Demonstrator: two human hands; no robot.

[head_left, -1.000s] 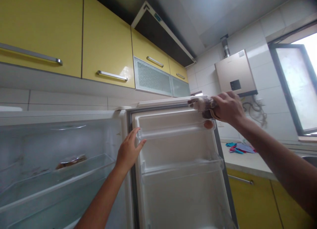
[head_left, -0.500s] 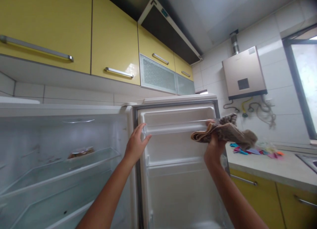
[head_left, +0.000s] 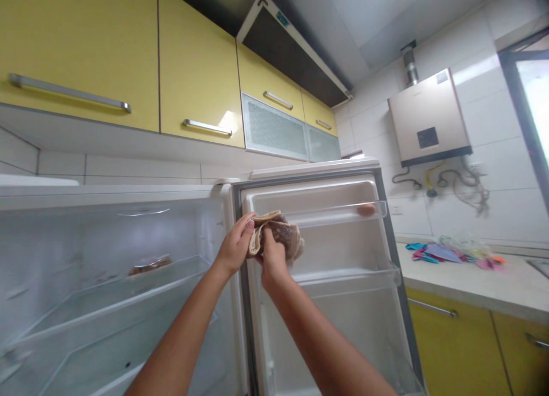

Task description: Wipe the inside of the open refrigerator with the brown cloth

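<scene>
A crumpled brown patterned cloth (head_left: 281, 231) is bunched up in front of the open fridge door (head_left: 334, 304), near its left edge. My right hand (head_left: 271, 260) grips the cloth from below. Fingers of my left hand (head_left: 235, 244) are closed on the cloth's left side. Just behind the cloth runs the door's clear top shelf (head_left: 338, 213), with an egg (head_left: 366, 209) at its right end. The fridge compartment (head_left: 107, 270) stands open to the left.
A wrapped food item (head_left: 150, 264) lies on a glass shelf inside the fridge. Yellow wall cabinets (head_left: 128, 59) and a range hood (head_left: 295, 53) hang overhead. A water heater (head_left: 429, 119) is on the right wall. Colourful items (head_left: 450, 251) sit on the counter (head_left: 472, 287).
My right hand brought the cloth from the door's top right corner down and left to my left hand. My left hand left the door edge and took hold of the cloth.
</scene>
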